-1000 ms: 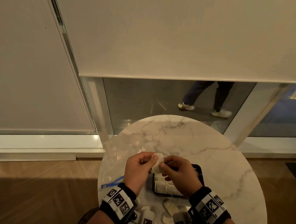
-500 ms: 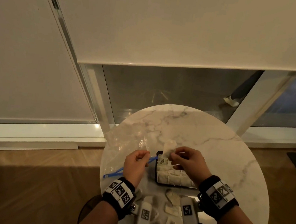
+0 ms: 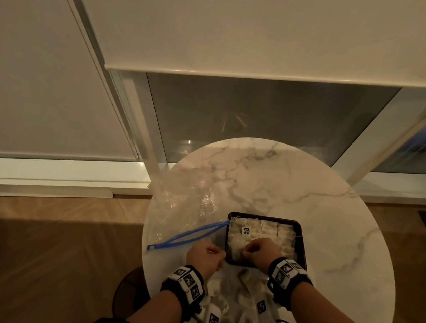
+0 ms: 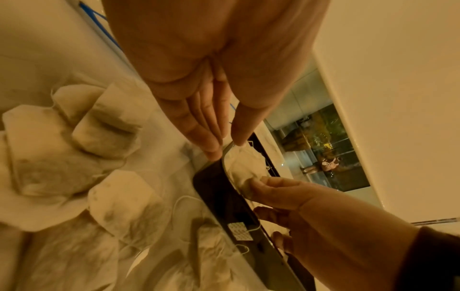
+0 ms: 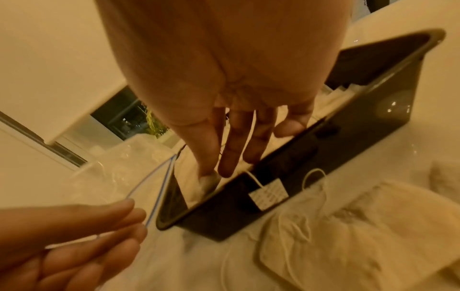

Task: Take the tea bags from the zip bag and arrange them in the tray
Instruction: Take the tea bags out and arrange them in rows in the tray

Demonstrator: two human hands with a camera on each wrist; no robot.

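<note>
Right hand (image 3: 261, 253) presses tea bag (image 5: 208, 182) into tray (image 3: 300, 245).

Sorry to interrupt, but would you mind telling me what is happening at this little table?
A person is filling a black tray on a round marble table with tea bags. The right hand is pinching one tea bag and setting it into the tray's near left corner, beside the rows already laid there. The left hand hovers, fingers straight, just left of the tray. The clear zip bag lies open to the left, and more loose tea bags wait on the table near the person.
</note>
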